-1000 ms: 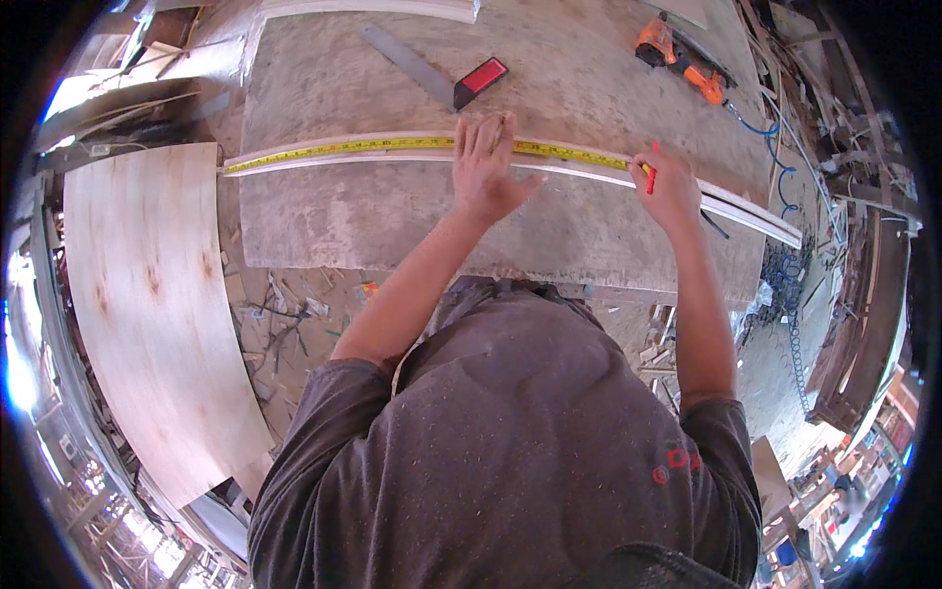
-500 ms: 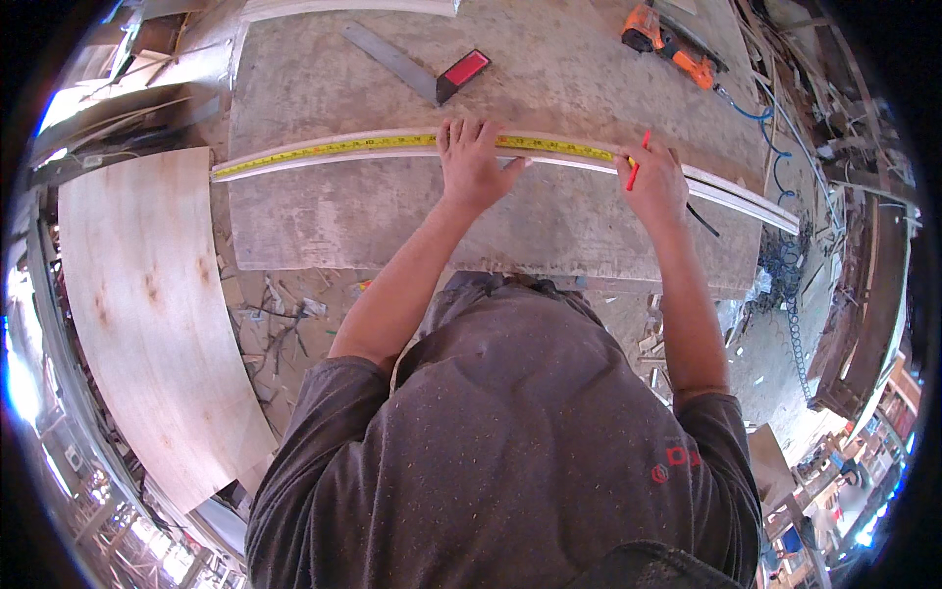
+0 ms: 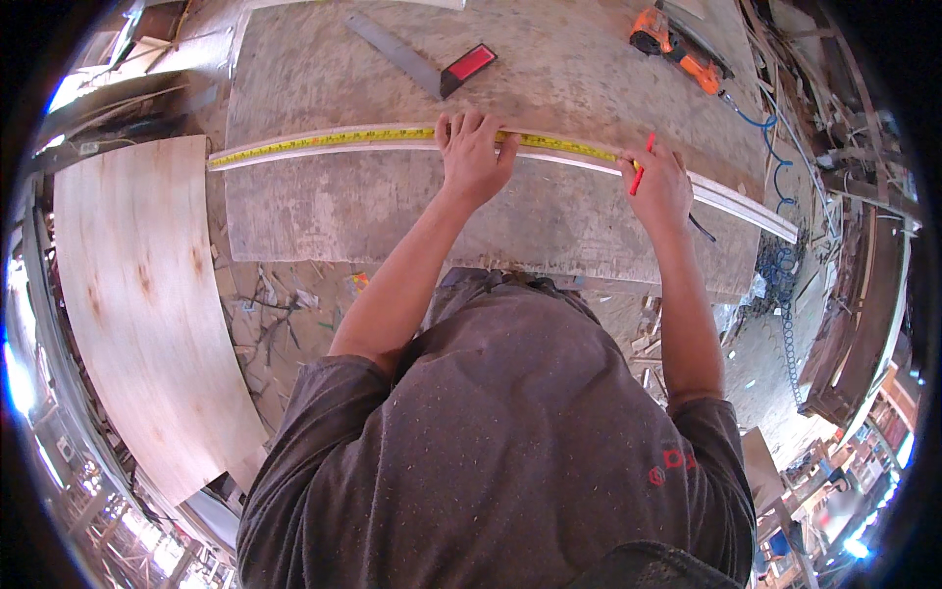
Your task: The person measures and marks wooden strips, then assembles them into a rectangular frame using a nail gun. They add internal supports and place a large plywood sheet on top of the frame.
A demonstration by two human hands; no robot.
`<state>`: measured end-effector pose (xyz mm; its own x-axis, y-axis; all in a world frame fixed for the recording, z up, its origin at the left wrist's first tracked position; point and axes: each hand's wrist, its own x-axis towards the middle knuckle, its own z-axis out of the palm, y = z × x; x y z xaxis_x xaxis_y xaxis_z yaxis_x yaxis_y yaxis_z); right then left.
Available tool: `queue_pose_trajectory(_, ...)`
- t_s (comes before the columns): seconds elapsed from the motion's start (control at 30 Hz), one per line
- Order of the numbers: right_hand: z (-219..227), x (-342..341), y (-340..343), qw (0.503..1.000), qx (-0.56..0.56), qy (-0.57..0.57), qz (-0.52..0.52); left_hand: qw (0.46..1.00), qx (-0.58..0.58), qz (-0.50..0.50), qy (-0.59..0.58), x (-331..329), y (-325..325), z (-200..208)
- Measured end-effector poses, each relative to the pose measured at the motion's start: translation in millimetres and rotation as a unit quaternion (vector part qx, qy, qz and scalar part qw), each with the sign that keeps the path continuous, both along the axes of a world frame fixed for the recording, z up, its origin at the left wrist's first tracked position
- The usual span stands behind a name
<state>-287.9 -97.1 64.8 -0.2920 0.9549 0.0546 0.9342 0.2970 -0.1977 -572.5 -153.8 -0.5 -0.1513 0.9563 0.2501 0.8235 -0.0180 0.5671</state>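
A long pale wooden strip (image 3: 741,211) lies left to right across the worktable. Along it runs the yellow blade of a tape measure (image 3: 343,138), drawn out from the strip's left end to my right hand. My left hand (image 3: 471,165) is closed over strip and tape near the middle, fingertips at the far edge and thumb on the near side. Farther right, my right hand (image 3: 661,188) is closed around a red pencil (image 3: 637,181) and rests at the tape's right end. The tape's case is hidden under that hand, and a short dark strap (image 3: 703,229) sticks out beside it.
A try square (image 3: 467,71) with a red and black handle lies beyond my left hand on the worktable (image 3: 343,216). At the far right sits an orange air tool (image 3: 677,54) with a blue coiled hose (image 3: 768,123). A plywood panel (image 3: 137,294) stands left; scraps litter the floor.
My left thumb has drawn in from pointing rightward to lie against the strip's near edge. The right hand still has the pencil and has barely shifted. The whole view has tilted slightly.
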Motion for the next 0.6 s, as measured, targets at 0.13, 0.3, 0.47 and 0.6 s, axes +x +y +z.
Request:
queue_pose_trajectory(0.13, 6.7, -3.2, -2.8, 0.998, 0.039, -0.036, 0.046, 1.0, -0.018, 0.02, 0.003, 4.8, 0.7, 6.8)
queue_pose_trajectory(0.3, 7.3, -37.2, -13.5, 0.965, 0.058, 0.199, 0.163, 0.999, -0.029, 0.026, -0.014, 4.9, 0.9, 10.5)
queue_pose_trajectory(0.47, 5.5, -72.5, -24.5, 0.879, -0.146, 0.437, 0.127, 0.999, -0.043, 0.034, 0.001, 5.2, 2.2, 9.6)
queue_pose_trajectory(0.6, -13.2, -81.8, -21.6, 0.897, -0.115, 0.416, 0.095, 0.999, -0.018, 0.039, -0.013, 6.0, 2.0, 7.1)
